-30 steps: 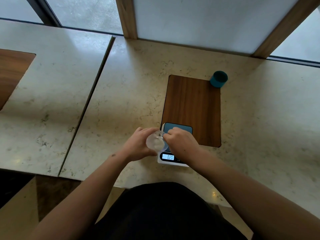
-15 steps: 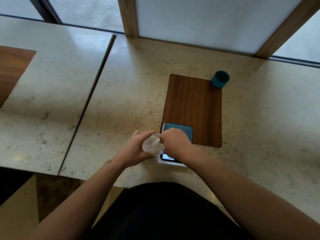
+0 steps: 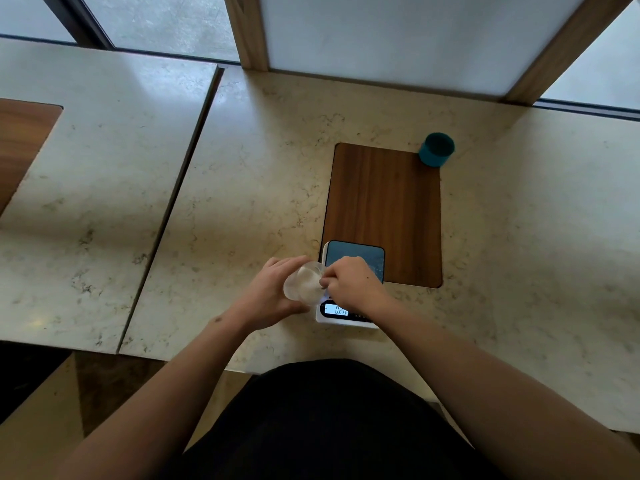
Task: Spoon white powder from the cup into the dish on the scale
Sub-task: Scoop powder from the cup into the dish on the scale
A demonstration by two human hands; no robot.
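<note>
Left grip (image 3: 273, 292) wraps the tilted cup (image 3: 304, 281); right grip (image 3: 353, 282), fingers curled, dips into it.

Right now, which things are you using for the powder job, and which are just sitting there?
In use:
clear cup, tilted in the left hand
right hand at the cup's mouth
scale, display lit

Just sitting there:
teal cup
wooden inlay
</note>
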